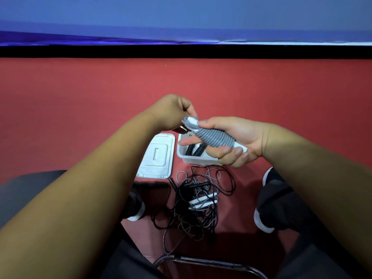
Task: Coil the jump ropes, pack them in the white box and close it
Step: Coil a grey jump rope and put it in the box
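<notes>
My right hand grips a grey jump rope whose cord is wound tightly round its white handles. My left hand pinches the bundle's far end, at the white handle tips. Both hands hover above the white box, which stands open on the red floor with a coiled black rope inside. The box's white lid lies flat just left of it. Nearer to me, a tangled pile of black and grey ropes with white handles lies on the floor.
I sit on a chair whose metal frame shows at the bottom. My shoes flank the rope pile. A black object lies left of the pile. A black strip and blue wall close off the far side.
</notes>
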The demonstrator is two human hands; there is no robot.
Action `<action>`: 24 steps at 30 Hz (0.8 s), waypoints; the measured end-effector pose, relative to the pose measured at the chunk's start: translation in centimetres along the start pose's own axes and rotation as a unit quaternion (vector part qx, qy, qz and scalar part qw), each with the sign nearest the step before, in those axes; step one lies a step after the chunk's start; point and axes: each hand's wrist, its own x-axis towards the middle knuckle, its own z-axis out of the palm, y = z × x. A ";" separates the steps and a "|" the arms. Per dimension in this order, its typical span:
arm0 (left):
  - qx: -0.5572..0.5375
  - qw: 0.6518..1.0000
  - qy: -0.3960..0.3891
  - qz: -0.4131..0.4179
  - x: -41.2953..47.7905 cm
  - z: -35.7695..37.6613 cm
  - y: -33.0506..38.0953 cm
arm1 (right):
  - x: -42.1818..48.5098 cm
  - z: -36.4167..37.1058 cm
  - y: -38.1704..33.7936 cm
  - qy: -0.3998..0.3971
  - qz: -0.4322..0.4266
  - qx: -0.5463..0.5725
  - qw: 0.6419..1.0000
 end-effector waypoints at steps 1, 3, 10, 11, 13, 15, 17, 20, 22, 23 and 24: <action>0.004 1.000 0.002 0.008 0.0 -0.1 0.0 | 0.1 0.2 0.1 0.005 0.006 -0.008 1.000; 0.002 1.000 -0.005 0.021 0.0 -0.1 0.2 | 0.3 0.6 0.1 0.021 0.015 -0.038 0.999; 0.070 0.994 0.014 0.086 -0.1 -0.2 1.5 | 1.4 0.1 0.8 0.110 0.017 -0.118 0.987; 0.108 0.988 0.021 0.105 -0.2 -0.4 1.6 | 1.6 -0.2 0.9 0.128 0.012 -0.121 0.984; 0.190 0.972 0.032 0.137 -0.3 -0.7 1.9 | 1.9 -0.8 1.0 0.163 0.008 -0.115 0.980; 0.243 0.958 0.038 0.150 -0.5 -1.1 2.1 | 2.2 -1.3 1.0 0.222 0.012 -0.118 0.968; 0.294 0.943 0.035 0.151 -0.4 -1.3 2.1 | 2.4 -1.8 1.1 0.290 0.010 -0.131 0.948; 0.357 0.926 0.010 0.126 -0.1 -1.1 1.7 | 2.8 -2.4 1.2 0.360 -0.020 -0.123 0.925; 0.373 0.922 0.002 0.104 0.0 -0.5 1.4 | 3.1 -2.6 1.2 0.383 -0.038 -0.120 0.915; 0.377 0.922 0.003 0.091 0.1 -0.3 1.2 | 3.2 -2.5 1.1 0.386 -0.046 -0.115 0.914; 0.381 0.921 0.004 0.079 0.2 -0.2 1.0 | 3.3 -2.4 1.1 0.384 -0.055 -0.109 0.915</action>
